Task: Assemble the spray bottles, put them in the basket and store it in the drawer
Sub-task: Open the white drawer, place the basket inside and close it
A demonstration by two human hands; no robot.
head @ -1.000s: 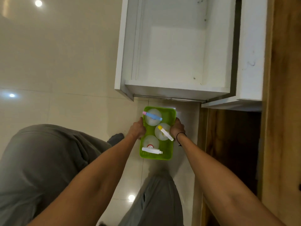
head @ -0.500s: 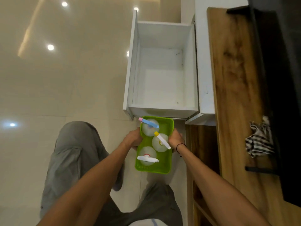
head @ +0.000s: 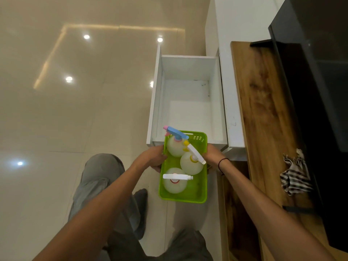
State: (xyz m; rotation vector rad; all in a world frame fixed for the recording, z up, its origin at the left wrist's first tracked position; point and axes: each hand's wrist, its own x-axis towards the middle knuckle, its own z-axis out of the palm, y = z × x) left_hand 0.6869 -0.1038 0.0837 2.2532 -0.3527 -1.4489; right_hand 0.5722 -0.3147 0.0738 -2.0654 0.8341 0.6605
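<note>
Both hands' grip on green basket (head: 199, 199), three spray bottles upright

You're in a home, living-room type: glossy cream tiled floor (head: 75, 119) reflecting ceiling spots, white pull-out drawer (head: 188, 102) in a low wood-top cabinet (head: 263, 110), black TV screen (head: 320, 91) on it, striped cloth (head: 294, 175) beside.

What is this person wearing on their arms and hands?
Both forearms are bare, with no sleeves or gloves in view. The left hand wears nothing. Beside the right hand, a thin black band circles the wrist. No rings or watch are visible.
</note>
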